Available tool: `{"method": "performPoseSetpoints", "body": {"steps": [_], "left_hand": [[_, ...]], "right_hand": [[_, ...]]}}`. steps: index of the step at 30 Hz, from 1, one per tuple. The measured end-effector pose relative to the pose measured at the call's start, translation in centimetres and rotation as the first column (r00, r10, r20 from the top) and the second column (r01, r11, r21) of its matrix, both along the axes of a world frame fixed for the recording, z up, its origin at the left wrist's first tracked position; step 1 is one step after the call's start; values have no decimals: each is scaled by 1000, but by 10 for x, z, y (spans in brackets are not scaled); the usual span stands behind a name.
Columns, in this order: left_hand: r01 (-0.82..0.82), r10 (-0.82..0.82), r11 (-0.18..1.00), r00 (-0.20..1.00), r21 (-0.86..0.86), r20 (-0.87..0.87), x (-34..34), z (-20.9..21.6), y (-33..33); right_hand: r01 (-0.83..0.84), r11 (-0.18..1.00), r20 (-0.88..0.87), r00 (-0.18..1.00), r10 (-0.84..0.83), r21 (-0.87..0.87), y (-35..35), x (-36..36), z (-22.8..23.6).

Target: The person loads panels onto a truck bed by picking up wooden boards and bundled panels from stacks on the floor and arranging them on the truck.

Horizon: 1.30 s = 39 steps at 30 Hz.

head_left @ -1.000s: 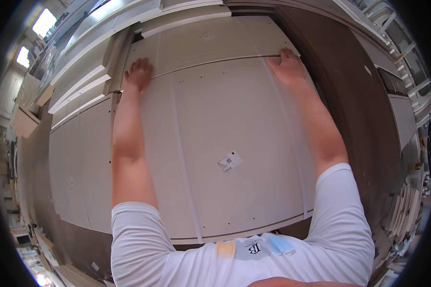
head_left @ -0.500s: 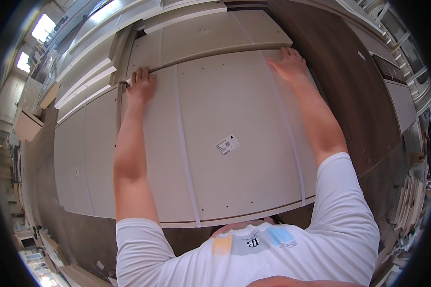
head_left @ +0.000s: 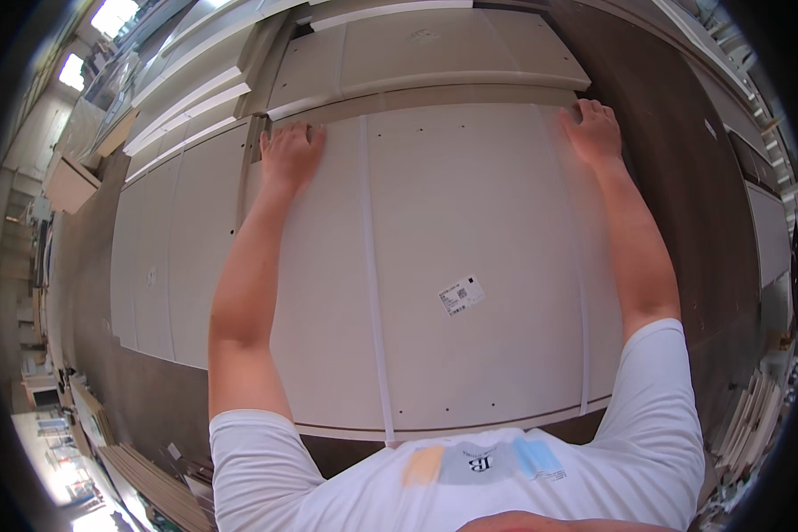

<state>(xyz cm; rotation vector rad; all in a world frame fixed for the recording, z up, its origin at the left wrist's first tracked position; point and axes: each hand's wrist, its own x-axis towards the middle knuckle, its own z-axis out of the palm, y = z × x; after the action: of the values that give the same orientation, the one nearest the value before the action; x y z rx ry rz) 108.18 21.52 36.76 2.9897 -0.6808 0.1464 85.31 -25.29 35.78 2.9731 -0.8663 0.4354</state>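
Note:
A large light-grey furniture panel (head_left: 461, 213) lies flat in front of me. It has white straps (head_left: 374, 266) running from its far edge to its near edge, a white printed label (head_left: 461, 295) and small dark holes close to both ends. My left hand (head_left: 291, 158) grips the far left corner, its fingers hooked over the edge. At the far right corner, my right hand (head_left: 594, 133) has its fingers curled over the edge too. The undersides of the fingers are hidden. The near edge of the panel reaches my white shirt.
Beyond a narrow gap lies another light-grey strapped panel (head_left: 434, 53). More strapped pale panels (head_left: 177, 230) lie at the left. A dark brown panel (head_left: 700, 195) extends along the right. Stacked boards (head_left: 745, 417) stand at the lower right.
The grey panel has slid toward me with both hands on its far corners. A gap has opened between it and the panel beyond.

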Motion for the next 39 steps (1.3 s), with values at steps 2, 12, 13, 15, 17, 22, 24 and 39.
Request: {"method": "performPoseSetpoints", "body": {"steps": [2,12,13,15,17,22,24,39], "left_hand": [[-32,31,999,998,-28,-47,11,-2,3],[42,-46,994,998,-103,-40,24,-26,-3],[39,-43,993,998,-115,-40,24,-18,3],[42,-48,990,998,-135,-41,26,-16,3],[104,-107,978,994,-179,-7,29,-19,0],[96,-102,985,994,-144,-35,28,-18,-6],[76,-80,994,995,-73,-54,29,-18,3],[70,-71,995,997,-76,-9,31,-18,-1]], "right_hand": [[19,997,3,1000,-19,74,1,7,-3],[202,969,-322,935,-148,143,-39,33,6],[195,967,-374,919,-122,164,-39,38,9],[248,951,-378,911,-164,184,-49,45,4],[295,933,-381,902,-201,207,-63,53,-6],[192,959,-348,931,-111,208,-98,57,-15],[286,851,-420,903,-86,440,-89,63,-8],[263,899,-261,949,-176,351,-74,45,-16]]}}
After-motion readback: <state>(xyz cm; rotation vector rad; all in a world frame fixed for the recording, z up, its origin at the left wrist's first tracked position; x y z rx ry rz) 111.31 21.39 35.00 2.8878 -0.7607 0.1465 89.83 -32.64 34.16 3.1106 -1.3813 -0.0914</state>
